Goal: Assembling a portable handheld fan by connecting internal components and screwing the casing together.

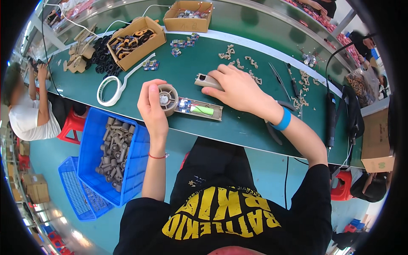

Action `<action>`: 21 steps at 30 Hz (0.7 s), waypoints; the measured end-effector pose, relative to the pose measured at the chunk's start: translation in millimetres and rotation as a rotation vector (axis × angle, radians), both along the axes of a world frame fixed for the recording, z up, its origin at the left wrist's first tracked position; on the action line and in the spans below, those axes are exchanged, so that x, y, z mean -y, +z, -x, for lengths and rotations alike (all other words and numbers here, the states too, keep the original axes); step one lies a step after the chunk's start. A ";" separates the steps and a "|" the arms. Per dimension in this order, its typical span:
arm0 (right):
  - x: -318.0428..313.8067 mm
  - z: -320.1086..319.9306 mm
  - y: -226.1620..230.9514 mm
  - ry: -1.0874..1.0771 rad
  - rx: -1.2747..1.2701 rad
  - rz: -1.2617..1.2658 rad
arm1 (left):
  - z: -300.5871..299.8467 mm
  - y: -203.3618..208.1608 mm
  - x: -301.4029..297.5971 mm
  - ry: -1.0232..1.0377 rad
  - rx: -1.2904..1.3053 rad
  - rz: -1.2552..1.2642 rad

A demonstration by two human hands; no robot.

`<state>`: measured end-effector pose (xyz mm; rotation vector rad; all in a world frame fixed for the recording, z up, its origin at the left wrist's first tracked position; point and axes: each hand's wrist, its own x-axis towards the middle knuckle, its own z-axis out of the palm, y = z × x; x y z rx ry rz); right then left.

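Observation:
My left hand [152, 104] is wrapped round the round head of a beige handheld fan housing [169, 102] with a spoked grille. The housing's handle points right and lies open, showing a small blue circuit board [183, 105] and a green cylindrical battery [202, 110]. Just above it, my right hand [238, 88] grips a beige handle cover [208, 81], its fingers lying over one end. A gap separates the cover from the open handle. Pliers [273, 131] lie under my right forearm, partly hidden.
White tape [109, 94], small circuit boards [151, 65] and black rings [106, 55] lie left. Behind stand two cardboard boxes [148, 51] of parts. Tweezers [278, 78], small beige pieces [304, 78] and an electric screwdriver [331, 123] lie right. A blue crate [91, 170] of beige housings stands below left.

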<state>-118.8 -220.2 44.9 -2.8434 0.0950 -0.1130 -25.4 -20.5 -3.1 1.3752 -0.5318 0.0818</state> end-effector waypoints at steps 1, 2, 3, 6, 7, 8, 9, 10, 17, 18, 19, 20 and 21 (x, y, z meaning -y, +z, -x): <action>0.0 -3.2 -6.4 0.037 0.093 0.063 | -0.9 -1.8 -0.4 -0.015 0.009 -0.022; -1.8 -6.1 -8.3 0.075 0.185 0.126 | -1.7 -2.5 -1.0 -0.049 0.012 0.005; -2.5 -6.0 -7.8 0.079 0.177 0.120 | -1.7 -3.0 -1.4 -0.045 0.003 0.000; -3.9 2.7 5.5 0.116 0.312 0.049 | -1.2 -3.2 -2.5 -0.070 -0.060 -0.007; -4.9 7.9 10.1 0.121 0.304 0.044 | -0.5 -2.6 -3.7 -0.055 -0.052 -0.022; -5.5 14.4 14.8 0.122 0.242 -0.017 | 0.3 -1.3 -4.5 -0.042 -0.042 -0.038; -4.2 22.1 16.6 0.113 0.177 -0.073 | 0.8 -0.4 -2.4 -0.047 -0.051 -0.038; -2.9 28.9 15.5 0.108 0.164 -0.110 | 1.3 0.6 -0.4 -0.039 -0.049 -0.050; 14.8 72.9 29.8 0.016 0.196 -0.133 | -1.3 0.4 -8.9 -0.056 -0.027 -0.111; 20.9 81.5 32.7 -0.062 0.253 -0.115 | -1.3 -0.5 -8.4 -0.034 0.038 -0.082; 31.7 89.8 36.5 -0.104 0.305 -0.029 | -1.5 -0.5 -9.6 -0.010 0.103 -0.050; 44.4 102.8 38.1 -0.211 0.318 -0.014 | -1.3 2.7 -13.8 -0.042 0.115 -0.075; 57.6 119.3 39.0 -0.334 0.328 0.016 | 0.4 8.0 -13.3 -0.048 0.197 -0.125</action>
